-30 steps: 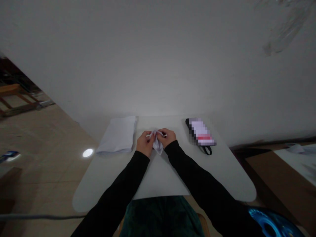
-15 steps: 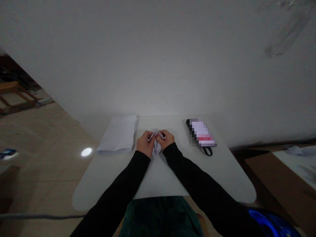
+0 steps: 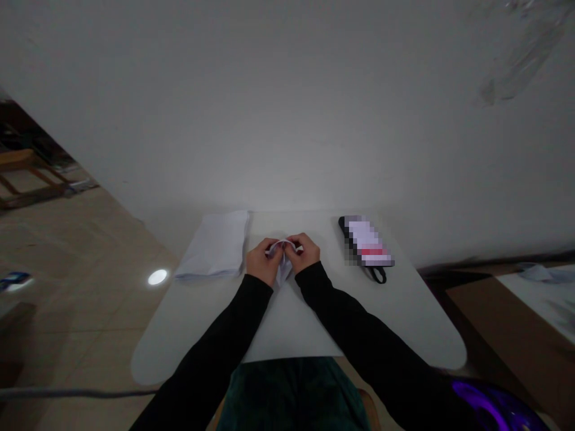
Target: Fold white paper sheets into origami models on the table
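Between my two hands is a small folded piece of white paper (image 3: 283, 272), its upper edge bowed into an arch and a pointed part hanging toward me. My left hand (image 3: 262, 261) pinches its left side, thumb toward the middle. On the other side my right hand (image 3: 304, 252) grips the paper's right edge in the same way, the two thumbs close together at the centre. The fingers cover much of the paper, so its full folded shape is hidden. To the left of my left hand lies a stack of white paper sheets (image 3: 214, 244).
A phone (image 3: 366, 239) with a black strap lies on the right of the white table (image 3: 305, 332). The table's far edge meets a pale wall (image 3: 287, 120). Brown cardboard (image 3: 503, 323) is at the right, a cable (image 3: 81, 394) at the lower left.
My hands have spread slightly apart, and the paper's upper edge between them has become a wider, flatter arch. The stack and the phone stay where they were.
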Tool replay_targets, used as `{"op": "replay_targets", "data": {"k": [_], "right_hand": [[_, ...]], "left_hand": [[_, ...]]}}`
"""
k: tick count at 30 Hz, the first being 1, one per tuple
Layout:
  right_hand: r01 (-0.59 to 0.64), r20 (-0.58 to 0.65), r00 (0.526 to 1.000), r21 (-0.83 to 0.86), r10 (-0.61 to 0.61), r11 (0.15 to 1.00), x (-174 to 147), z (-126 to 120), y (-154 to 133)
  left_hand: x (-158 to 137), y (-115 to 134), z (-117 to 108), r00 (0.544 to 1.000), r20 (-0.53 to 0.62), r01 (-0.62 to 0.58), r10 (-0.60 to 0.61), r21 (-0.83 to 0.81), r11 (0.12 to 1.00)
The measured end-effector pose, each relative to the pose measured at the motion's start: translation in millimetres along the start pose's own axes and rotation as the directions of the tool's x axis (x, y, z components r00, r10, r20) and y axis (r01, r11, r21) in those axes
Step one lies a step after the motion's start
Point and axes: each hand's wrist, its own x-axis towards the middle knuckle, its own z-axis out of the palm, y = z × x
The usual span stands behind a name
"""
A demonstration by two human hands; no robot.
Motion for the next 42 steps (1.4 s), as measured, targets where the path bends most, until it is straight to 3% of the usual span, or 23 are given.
{"op": "replay_targets", "data": {"k": [9,15,19,25,30,37,42], "right_hand": [[0.015,-0.067,0.998,0.014,-0.014,1.000,-3.3,0.8,-2.8],[-0.024,-0.069,0.997,0.051,0.028,0.998,-0.5,0.2,-1.5],[-0.076,-0.039,0.996,0.001,0.076,0.997,-0.4,-0.9,2.2],[0.064,0.022,0.998,-0.164,-0.061,0.984,-8.0,3.6,-2.4],[0.061,0.097,0.994,-0.202,-0.042,0.978,-11.0,6.2,-1.2],[0.011,0.038,0.999,-0.137,-0.006,0.991,-5.5,0.3,-0.1],[0.042,0.069,0.997,-0.231,-0.027,0.972,-5.2,4.0,4.6]], "left_hand": [[-3.1,3.7,-2.7,0.997,-0.005,-0.077,0.079,0.128,0.989],[-3.4,4.3,-1.3,0.995,0.003,-0.100,0.100,-0.030,0.995],[-4.5,0.8,1.7,0.992,0.028,-0.119,0.122,-0.095,0.988],[-5.0,0.3,3.3,0.990,0.015,-0.139,0.138,0.023,0.990],[-3.4,0.6,2.0,0.989,-0.002,-0.147,0.147,0.054,0.988],[-5.9,4.4,6.5,0.991,0.134,-0.020,0.018,0.017,1.000],[-7.0,1.2,7.3,0.986,0.167,0.004,-0.006,0.014,1.000]]}}
